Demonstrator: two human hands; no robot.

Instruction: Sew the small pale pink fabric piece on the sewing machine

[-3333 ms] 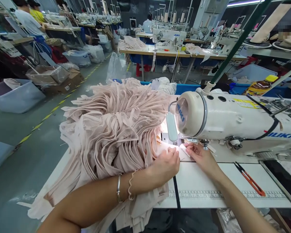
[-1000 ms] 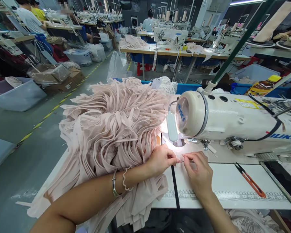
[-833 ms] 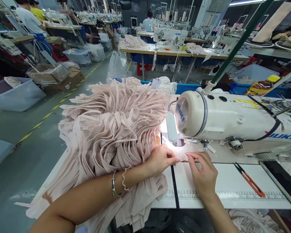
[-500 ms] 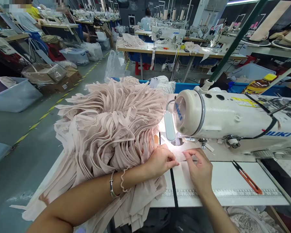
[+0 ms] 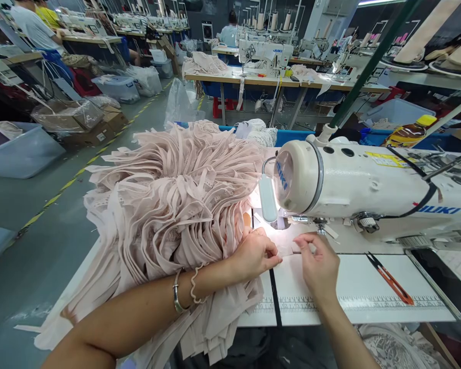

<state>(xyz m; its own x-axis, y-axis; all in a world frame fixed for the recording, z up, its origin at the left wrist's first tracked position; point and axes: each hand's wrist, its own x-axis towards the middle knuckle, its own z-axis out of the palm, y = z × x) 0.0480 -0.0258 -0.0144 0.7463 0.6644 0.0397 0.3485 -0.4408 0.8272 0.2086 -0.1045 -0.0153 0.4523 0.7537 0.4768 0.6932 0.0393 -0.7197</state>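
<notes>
Taking the sewing machine [image 5: 361, 187] as the landmark and moving from left to right: a tall heap of pale pink fabric pieces [image 5: 169, 205] is lying on the table [image 5: 369, 292] to the left of the machine, its straps fanning outward and its lower edge hanging over the table's front. The left forearm is reaching in diagonally from the lower left, lying across the front of that heap, with a silver bangle [image 5: 175, 298] and a wavy bracelet [image 5: 194, 284] sitting on the wrist. The left hand [image 5: 255, 253] is resting knuckles-up just in front of the machine's needle end, fingers curled in and thumb and forefinger pinching the left end of a small pale fabric strip [image 5: 286, 250]. That strip is lying flat on the table under the machine's lamp [image 5: 268, 199], between the two hands and just in front of the needle area. The right hand [image 5: 318, 261] is coming up from the lower middle, wrist bent, fingers loosely curled with the fingertips pressing on or pinching the strip's right end; I cannot tell which. A printed ruler strip [image 5: 353, 305] is running along the table's front edge below the machine. Further right, in front of the machine's body, orange-handled thread snips [image 5: 390, 279] are lying on the table, well apart from both hands.
</notes>
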